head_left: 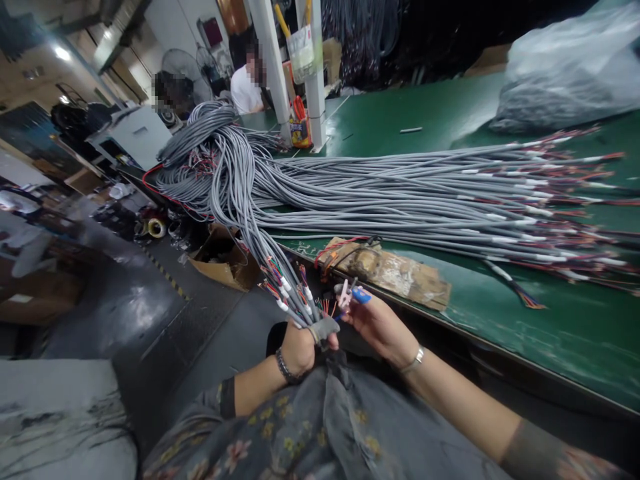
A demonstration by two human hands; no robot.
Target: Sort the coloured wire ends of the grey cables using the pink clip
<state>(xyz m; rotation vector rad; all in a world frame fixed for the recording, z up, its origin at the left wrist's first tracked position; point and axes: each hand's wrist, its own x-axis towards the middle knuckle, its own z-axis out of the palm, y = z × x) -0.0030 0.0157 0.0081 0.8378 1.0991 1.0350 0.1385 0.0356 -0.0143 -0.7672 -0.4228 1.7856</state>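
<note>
My left hand (303, 348) is closed around a bunch of grey cables (285, 270), whose white-banded ends fan out in stripped, coloured wires. A grey cover wraps its thumb. Just to the right, my right hand (376, 325) has its fingers drawn together, with blue and pale pink coverings at the fingertips. Thin orange wires (326, 307) stand between the two hands. What the right fingers pinch is too small to make out. Many more grey cables (390, 193) lie along the green table (560, 340), joined to a large coiled heap (200, 153) at its left end.
A worn wooden block (410, 280) with cords sits at the table's near edge. White posts (316, 87) rise behind the cables, holding a pouch. A plastic bag (570, 67) lies at back right. A cardboard box (225, 263) is on the floor; a person (245, 90) sits beyond.
</note>
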